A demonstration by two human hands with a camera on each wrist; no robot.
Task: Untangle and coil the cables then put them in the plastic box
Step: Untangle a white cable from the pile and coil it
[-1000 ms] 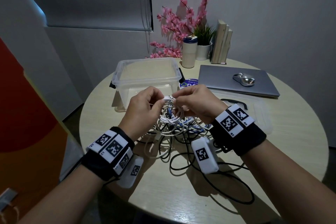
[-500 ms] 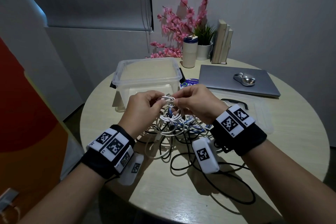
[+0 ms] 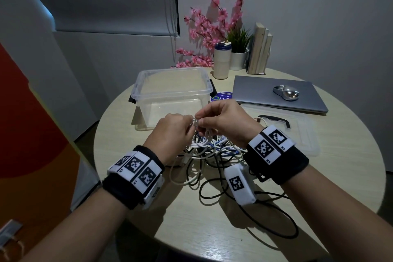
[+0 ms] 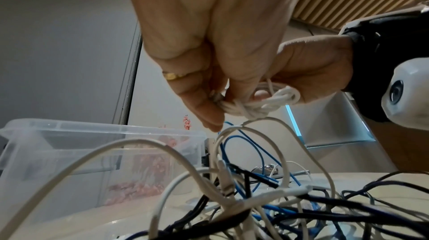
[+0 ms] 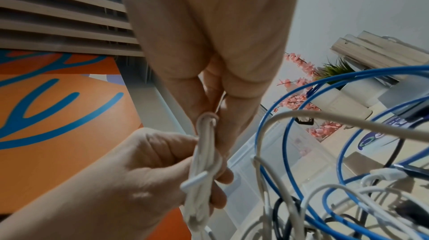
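Observation:
A tangle of white, blue and black cables lies on the round table in front of the clear plastic box, which holds no cable. Above the tangle both hands meet on a small white cable bundle. My left hand grips the bundle's folded strands in its curled fingers. My right hand pinches the bundle's top end, where a strand winds round it. White strands run from the bundle down into the tangle.
The box's clear lid with a black handle lies to the right of the tangle. Behind it sits a shut laptop with a mouse on top. A tumbler, a potted plant, pink flowers and books stand at the back edge.
Both hands have stayed on the white bundle and drawn a little closer together, fingers shifting on it. The tangle on the table has not moved.

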